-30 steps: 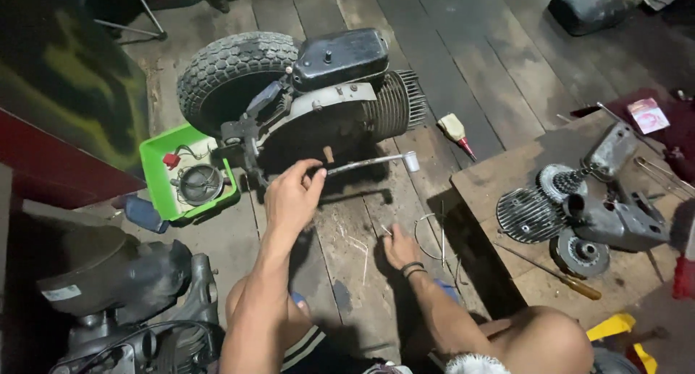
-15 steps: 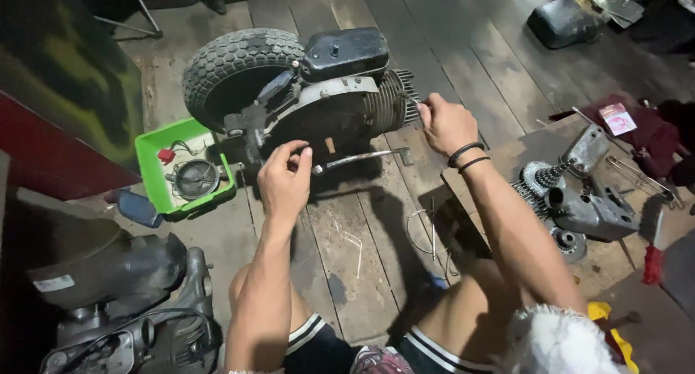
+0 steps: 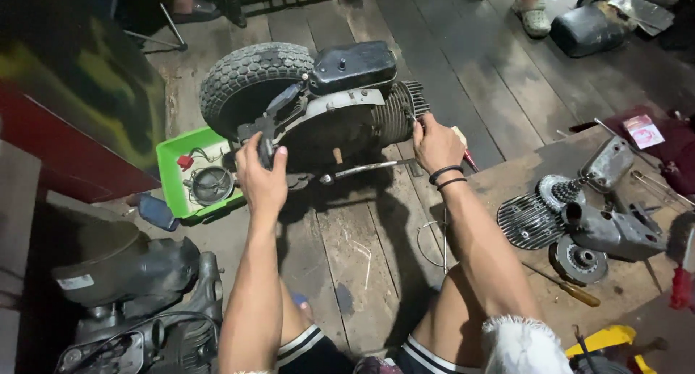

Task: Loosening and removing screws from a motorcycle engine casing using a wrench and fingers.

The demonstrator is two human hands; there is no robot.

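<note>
A scooter engine (image 3: pixel 326 106) with its tyre lies on a plank floor (image 3: pixel 362 251), hemmed by a green tray (image 3: pixel 174 178); open boards lie nearer. Left hand (image 3: pixel 262 180) fingers wrap its near-left casing; right hand (image 3: pixel 436 144) grips the finned cylinder, fingertips hidden.

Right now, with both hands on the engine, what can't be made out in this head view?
- Left hand: its fingers wrap a black part of the engine, so the grip is hidden.
- Right hand: whatever its fingers pinch at the cooling fins is too small to identify.
- Green tray: its right side is hidden behind the tyre.
- Black machine: cut off by the bottom edge.
</note>
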